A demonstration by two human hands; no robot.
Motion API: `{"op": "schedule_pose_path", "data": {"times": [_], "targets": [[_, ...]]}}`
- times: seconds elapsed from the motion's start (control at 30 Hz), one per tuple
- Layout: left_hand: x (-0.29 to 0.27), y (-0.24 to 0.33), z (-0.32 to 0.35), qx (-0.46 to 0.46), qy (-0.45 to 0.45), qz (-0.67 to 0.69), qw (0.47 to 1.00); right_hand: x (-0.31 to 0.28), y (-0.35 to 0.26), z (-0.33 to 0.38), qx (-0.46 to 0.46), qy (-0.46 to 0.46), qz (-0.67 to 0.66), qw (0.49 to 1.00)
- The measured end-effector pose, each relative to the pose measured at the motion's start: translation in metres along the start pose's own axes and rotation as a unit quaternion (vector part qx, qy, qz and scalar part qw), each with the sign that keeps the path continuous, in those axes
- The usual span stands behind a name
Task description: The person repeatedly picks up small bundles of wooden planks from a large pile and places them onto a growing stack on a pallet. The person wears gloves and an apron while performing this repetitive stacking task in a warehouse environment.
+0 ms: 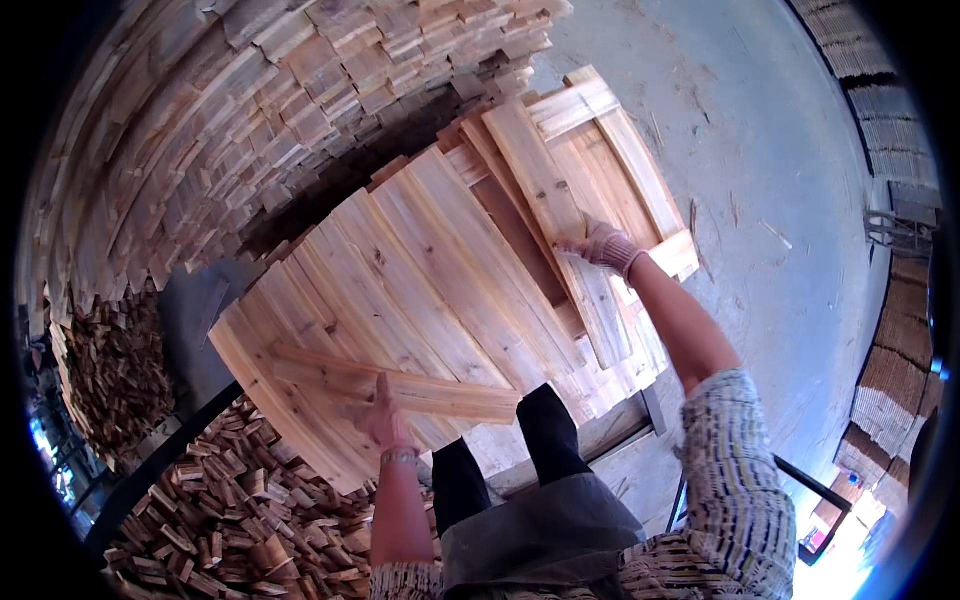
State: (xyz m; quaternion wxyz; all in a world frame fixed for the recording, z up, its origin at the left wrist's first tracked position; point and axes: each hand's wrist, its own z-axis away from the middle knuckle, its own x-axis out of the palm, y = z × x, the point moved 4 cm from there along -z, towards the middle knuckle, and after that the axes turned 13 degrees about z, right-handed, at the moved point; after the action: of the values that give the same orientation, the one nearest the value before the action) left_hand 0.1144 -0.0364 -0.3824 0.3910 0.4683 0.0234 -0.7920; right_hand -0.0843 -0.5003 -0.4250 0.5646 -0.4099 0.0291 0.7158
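My left hand [386, 422], in a pale pinkish glove, grips the near edge of a short wooden board [420, 391]. One digit lies over its top, and its other fingers are partly hidden. That board slants across a row of wide, pale planks [400, 270] laid side by side. Farther right, my right hand [606, 250], also gloved, is closed over a long knotty plank [545, 185]. This plank leans over a dark gap beside the row. Under and beyond it shows a wooden frame of battens [640, 170].
Tall stacks of cut boards [300, 110] rise at the far left. Loose wood offcuts [240, 500] are heaped at the lower left, next to a dark metal bar [165, 470]. Grey floor [770, 250] extends to the right, with stacked wood [885, 380] along its edge.
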Motion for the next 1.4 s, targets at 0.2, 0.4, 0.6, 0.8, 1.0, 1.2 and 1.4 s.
{"op": "schedule_pose_path", "data": {"times": [0.2,0.4,0.6,0.8,1.0,1.2,1.4], "targets": [[0.038,0.005,-0.018,-0.008,0.059,0.017,0.998,0.004,-0.091,0.05,0.132,0.132,0.181,0.966],[0.034,0.07,-0.009,0.246,-0.031,-0.113,0.962,0.002,-0.089,0.048,0.17,0.131,0.198,0.956],[0.071,0.073,0.007,0.273,-0.061,-0.398,0.874,0.019,-0.098,0.058,0.145,0.11,0.153,0.971],[0.075,0.066,-0.006,0.276,-0.119,-0.313,0.901,0.005,-0.101,0.067,0.108,0.08,0.151,0.979],[0.074,0.073,0.004,0.259,-0.15,-0.322,0.898,-0.038,-0.033,0.034,0.074,0.148,0.169,0.972],[0.077,0.069,-0.01,0.262,-0.134,-0.334,0.895,-0.024,-0.047,0.041,0.017,0.085,0.174,0.981],[0.077,0.049,-0.023,0.299,-0.127,-0.343,0.882,-0.065,0.005,0.021,0.107,0.162,0.11,0.975]]}}
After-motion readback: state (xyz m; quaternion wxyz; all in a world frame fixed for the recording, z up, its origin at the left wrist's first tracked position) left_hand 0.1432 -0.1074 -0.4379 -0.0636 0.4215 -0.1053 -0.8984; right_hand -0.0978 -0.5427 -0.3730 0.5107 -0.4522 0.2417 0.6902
